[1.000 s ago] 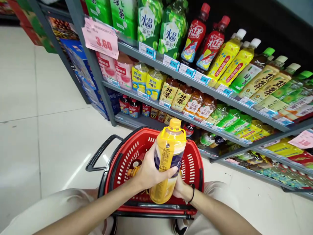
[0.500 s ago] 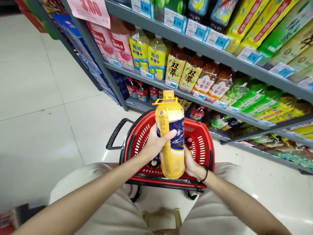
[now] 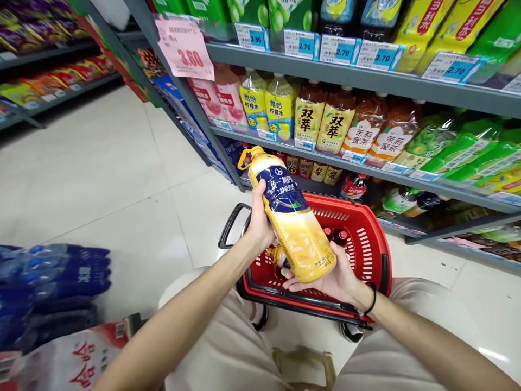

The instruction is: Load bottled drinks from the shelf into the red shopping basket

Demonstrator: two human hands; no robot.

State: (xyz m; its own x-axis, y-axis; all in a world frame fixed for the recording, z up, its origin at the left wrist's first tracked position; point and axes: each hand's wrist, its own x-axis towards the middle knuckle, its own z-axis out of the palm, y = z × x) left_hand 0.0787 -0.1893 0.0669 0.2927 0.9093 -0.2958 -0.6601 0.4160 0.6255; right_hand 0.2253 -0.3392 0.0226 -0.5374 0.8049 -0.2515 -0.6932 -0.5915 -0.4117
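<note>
A large yellow bottle [image 3: 303, 233] with a dark blue label and a yellow carrying ring at its neck is held tilted, cap toward the upper left. My left hand [image 3: 260, 217] grips its side near the label, the fingers behind it hidden. Under the bottle's base lies my right hand [image 3: 331, 277], palm up, fingers supporting it from below. Beneath both hands stands a red shopping basket [image 3: 376, 239] with black handles. Inside it are dark bottles with red caps [image 3: 340, 236] and another yellow-capped bottle [image 3: 277, 254], partly covered.
Ahead, a grey shelf [image 3: 325, 65] carries rows of drink bottles and price tags. Shrink-wrapped water bottles [image 3: 61, 271] and a white-and-red pack [image 3: 77, 358] sit on the floor at left. A small stool [image 3: 305, 361] shows between my legs. Farther left is a snack shelf [image 3: 61, 103].
The yellow bottle has gone from nearly upright to tilted, its label turned toward me. My right hand has shifted from its side to under its base. The view has swung left.
</note>
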